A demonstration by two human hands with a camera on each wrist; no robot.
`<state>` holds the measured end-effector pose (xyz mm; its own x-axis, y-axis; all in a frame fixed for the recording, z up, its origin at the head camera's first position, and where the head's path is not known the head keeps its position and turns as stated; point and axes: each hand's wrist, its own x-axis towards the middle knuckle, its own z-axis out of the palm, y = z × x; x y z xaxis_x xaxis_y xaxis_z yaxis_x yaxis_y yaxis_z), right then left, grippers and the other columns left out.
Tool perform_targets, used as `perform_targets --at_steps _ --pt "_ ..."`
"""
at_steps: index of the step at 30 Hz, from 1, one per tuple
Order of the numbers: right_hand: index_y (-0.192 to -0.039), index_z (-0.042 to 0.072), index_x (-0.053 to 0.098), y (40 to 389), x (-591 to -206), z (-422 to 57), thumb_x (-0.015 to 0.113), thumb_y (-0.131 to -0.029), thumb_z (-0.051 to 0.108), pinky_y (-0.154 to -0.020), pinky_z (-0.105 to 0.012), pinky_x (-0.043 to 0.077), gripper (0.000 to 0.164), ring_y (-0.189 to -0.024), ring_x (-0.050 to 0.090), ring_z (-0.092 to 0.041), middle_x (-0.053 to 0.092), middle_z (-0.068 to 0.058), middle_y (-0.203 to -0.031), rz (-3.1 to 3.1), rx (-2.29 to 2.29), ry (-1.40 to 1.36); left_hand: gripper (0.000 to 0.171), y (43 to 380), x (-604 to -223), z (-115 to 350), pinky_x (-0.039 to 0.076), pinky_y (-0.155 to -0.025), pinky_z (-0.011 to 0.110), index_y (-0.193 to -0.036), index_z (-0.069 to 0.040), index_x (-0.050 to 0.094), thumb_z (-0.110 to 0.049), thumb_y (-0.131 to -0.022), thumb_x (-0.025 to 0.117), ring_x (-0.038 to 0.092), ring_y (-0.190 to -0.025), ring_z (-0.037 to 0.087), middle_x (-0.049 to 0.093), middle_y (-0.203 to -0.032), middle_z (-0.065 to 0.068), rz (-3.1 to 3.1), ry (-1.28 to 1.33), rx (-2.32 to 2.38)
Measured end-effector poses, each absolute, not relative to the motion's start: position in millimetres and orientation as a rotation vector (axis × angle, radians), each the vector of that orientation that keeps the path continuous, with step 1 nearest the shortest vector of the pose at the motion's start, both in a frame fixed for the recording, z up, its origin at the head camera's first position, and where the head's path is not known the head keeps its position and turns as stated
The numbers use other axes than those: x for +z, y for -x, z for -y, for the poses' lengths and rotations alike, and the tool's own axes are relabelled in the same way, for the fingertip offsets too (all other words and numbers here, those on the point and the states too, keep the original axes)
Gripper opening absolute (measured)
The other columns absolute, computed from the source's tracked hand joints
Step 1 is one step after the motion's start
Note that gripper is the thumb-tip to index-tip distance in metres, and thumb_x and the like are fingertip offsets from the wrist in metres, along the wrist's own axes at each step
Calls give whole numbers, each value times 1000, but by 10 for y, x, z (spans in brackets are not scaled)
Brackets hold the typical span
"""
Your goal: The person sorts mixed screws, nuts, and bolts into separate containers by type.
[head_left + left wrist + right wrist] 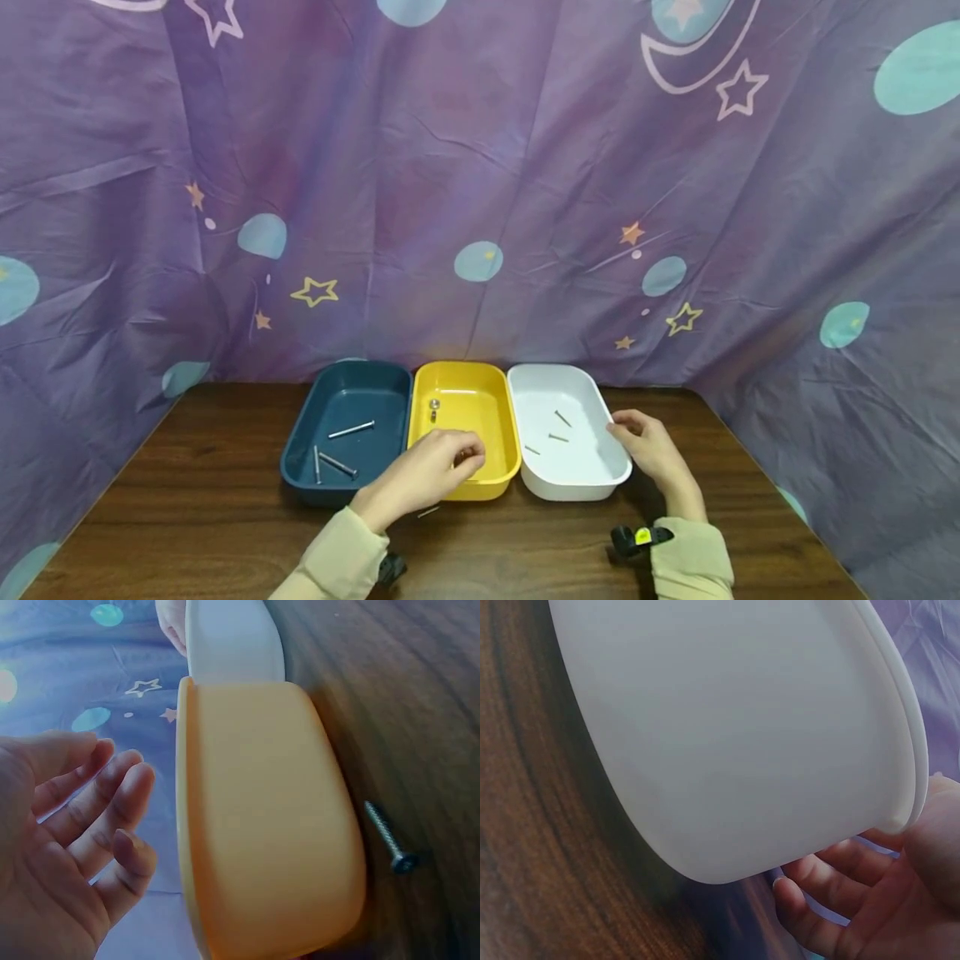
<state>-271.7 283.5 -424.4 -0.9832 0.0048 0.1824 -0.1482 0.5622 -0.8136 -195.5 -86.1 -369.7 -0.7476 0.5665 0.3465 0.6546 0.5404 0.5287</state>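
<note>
My left hand [431, 471] hovers over the front of the yellow tray [498, 479], its fingers loosely bent. In the left wrist view, nothing shows between thumb and fingers of that left hand [82, 832]. At the white tray's right side is my right hand [656, 450], fingertips by the rim. The right wrist view has the right hand [870, 889] with relaxed fingers against or beside the outer wall of the white tray [742, 735]; firm contact cannot be made out. A single screw [386, 836] lies on the table before the yellow tray.
The dark blue tray [292, 446] on the left holds three long bolts. Small metal pieces [434, 405] lie inside the yellow tray. Three thin screws [558, 437] are scattered in the white one. The trays stand side by side on a wooden table [195, 500], before a purple curtain [420, 200].
</note>
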Motion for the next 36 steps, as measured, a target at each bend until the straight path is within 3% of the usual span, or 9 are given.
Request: perform_targets --at_steps 24,36 --pt "-115 -11 59 2713 -4242 -2833 62 -96 11 -68 -26 48 29 -81 58 -18 65 -17 -97 2605 1413 -148 5 1727 -3867 1077 48 -71 25 -91 -15 68 -15 -95 65 54 -75 0 59 -81 -16 2725 1057 -1044" --pt "-116 -11 58 2700 -4222 -2818 61 -96 10 -67 -26 48 30 -81 58 -19 64 -18 -96 2613 1436 -145 7 1630 -4009 1292 51 -67 29 -92 -10 74 -11 -91 68 58 -73 2 66 -81 -11 2778 903 -887"
